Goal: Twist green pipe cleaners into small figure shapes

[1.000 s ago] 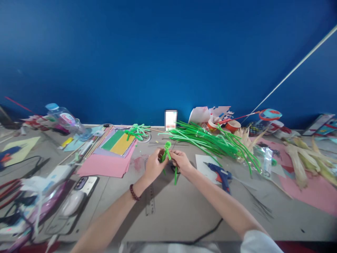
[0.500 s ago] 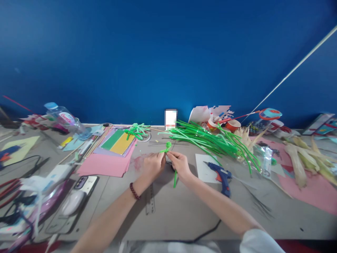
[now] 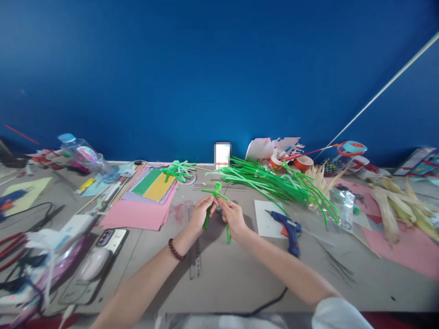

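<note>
A small green pipe-cleaner figure (image 3: pixel 217 187) with a round coiled top and two side arms stands up between my hands, near the middle of the table. My left hand (image 3: pixel 202 214) pinches its lower part from the left, and a green strand hangs below those fingers. My right hand (image 3: pixel 233 218) is closed on it from the right, with another green end pointing down beneath. The fingertips nearly meet and hide the middle of the figure. Under my left forearm lies a clear ruler (image 3: pixel 195 260).
A blue glue gun (image 3: pixel 291 233) lies on white paper (image 3: pixel 262 219) at right. Behind it spreads a pile of green pipe cleaners (image 3: pixel 274 180). Pink paper (image 3: pixel 137 216), a phone (image 3: pixel 77 285) and a bottle (image 3: pixel 85 154) are at left. Corn husks (image 3: pixel 387 210) lie far right.
My left hand has turned and shifted slightly down, uncovering more of the figure. Its side arms now spread out both ways, and a green strand shows below my left fingers.
</note>
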Demonstrator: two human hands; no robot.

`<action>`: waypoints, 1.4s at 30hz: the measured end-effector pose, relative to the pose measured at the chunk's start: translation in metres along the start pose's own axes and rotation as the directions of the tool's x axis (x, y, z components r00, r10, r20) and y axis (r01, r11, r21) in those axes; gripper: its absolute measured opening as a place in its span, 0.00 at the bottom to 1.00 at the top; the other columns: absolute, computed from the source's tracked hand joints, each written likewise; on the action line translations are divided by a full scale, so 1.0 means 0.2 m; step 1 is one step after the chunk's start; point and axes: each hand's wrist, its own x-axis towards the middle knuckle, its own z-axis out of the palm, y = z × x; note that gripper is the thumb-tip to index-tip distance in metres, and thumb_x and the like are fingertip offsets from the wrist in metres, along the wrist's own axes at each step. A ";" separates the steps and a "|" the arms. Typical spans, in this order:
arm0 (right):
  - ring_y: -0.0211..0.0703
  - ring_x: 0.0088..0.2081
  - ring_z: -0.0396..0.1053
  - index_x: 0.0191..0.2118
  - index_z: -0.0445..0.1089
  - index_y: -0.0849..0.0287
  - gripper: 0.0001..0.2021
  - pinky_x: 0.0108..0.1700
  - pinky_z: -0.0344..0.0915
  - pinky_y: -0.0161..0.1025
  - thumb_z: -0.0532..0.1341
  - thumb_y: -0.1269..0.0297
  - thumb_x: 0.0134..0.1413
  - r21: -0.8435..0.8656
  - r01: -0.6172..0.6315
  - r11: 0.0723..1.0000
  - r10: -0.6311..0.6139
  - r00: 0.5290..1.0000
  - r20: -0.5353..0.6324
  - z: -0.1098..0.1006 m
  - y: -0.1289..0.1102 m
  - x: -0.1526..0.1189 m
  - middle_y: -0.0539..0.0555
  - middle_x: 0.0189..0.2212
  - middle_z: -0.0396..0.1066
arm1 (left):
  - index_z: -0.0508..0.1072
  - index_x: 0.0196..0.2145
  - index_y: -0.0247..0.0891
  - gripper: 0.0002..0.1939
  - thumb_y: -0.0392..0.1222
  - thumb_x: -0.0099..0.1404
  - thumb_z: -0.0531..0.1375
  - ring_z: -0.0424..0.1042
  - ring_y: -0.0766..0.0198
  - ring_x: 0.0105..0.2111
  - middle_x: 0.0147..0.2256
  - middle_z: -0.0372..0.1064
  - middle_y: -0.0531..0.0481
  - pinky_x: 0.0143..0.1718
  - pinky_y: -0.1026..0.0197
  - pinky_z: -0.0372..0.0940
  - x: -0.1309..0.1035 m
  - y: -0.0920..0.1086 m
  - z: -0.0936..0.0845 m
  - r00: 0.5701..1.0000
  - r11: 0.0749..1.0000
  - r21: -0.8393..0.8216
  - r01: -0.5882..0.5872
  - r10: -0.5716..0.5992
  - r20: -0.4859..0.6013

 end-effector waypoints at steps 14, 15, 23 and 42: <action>0.25 0.16 0.36 0.23 0.69 0.62 0.17 0.19 0.33 0.30 0.73 0.57 0.28 0.104 -0.159 0.982 0.112 0.927 0.357 -0.07 -0.06 0.08 0.39 0.12 0.44 | 0.61 0.22 0.36 0.12 0.39 0.61 0.57 0.42 0.76 0.11 0.12 0.42 0.62 0.19 0.69 0.51 -0.09 0.09 0.00 0.908 0.878 -0.367 0.308 -0.156 0.389; 0.26 0.17 0.37 0.23 0.69 0.62 0.17 0.19 0.33 0.30 0.73 0.56 0.29 0.107 -0.163 0.981 0.113 0.921 0.373 -0.07 -0.07 0.08 0.39 0.12 0.44 | 0.60 0.21 0.36 0.13 0.39 0.61 0.56 0.41 0.76 0.11 0.12 0.41 0.62 0.18 0.69 0.50 -0.09 0.09 -0.01 0.903 0.873 -0.364 0.325 -0.171 0.395; 0.26 0.17 0.38 0.21 0.70 0.63 0.15 0.19 0.36 0.30 0.70 0.56 0.35 0.040 -0.219 0.975 0.163 0.823 0.544 -0.08 -0.14 0.03 0.42 0.14 0.51 | 0.57 0.18 0.37 0.18 0.46 0.62 0.56 0.33 0.78 0.06 0.07 0.37 0.64 0.10 0.70 0.37 -0.07 0.00 -0.10 0.795 0.866 -0.240 0.439 -0.249 0.554; 0.26 0.16 0.39 0.28 0.73 0.63 0.18 0.18 0.35 0.30 0.69 0.53 0.32 0.065 -0.051 0.997 0.043 0.992 0.122 -0.06 -0.12 0.09 0.39 0.11 0.47 | 0.68 0.35 0.38 0.14 0.46 0.52 0.64 0.70 0.60 0.33 0.31 0.70 0.49 0.37 0.58 0.63 -0.01 0.03 -0.03 0.902 0.813 0.503 -0.293 0.409 -0.136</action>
